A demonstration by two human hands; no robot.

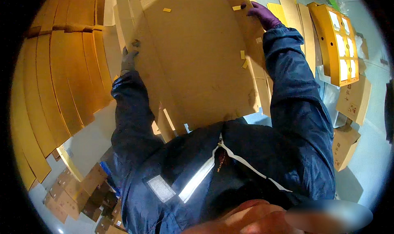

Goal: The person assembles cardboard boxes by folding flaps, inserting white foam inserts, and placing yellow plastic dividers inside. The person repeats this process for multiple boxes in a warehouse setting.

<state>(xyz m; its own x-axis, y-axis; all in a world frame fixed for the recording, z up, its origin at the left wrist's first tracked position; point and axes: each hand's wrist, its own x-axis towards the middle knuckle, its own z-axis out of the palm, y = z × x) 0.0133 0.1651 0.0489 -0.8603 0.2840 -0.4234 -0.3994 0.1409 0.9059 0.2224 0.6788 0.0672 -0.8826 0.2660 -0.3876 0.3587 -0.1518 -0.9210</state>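
A large brown cardboard sheet [197, 61] with creased side flaps spreads out in front of me, its near edge by my jacket. Small yellow pieces stick to its surface in several places. My left hand [129, 60], in a greyish glove, grips the left flap, its fingers partly hidden by the board. Higher up on the other side, my right hand [264, 15] wears a purple glove. It is closed on the right edge of the sheet, and a dark fingertip shows beside a yellow piece there.
Tall stacked cardboard sheets [61, 82] stand along the left. At right are upright cardboard pieces [293, 20], a yellow box [328, 45] with white panels, and brown cartons [355, 100]. More cartons [74, 193] sit on the floor at lower left.
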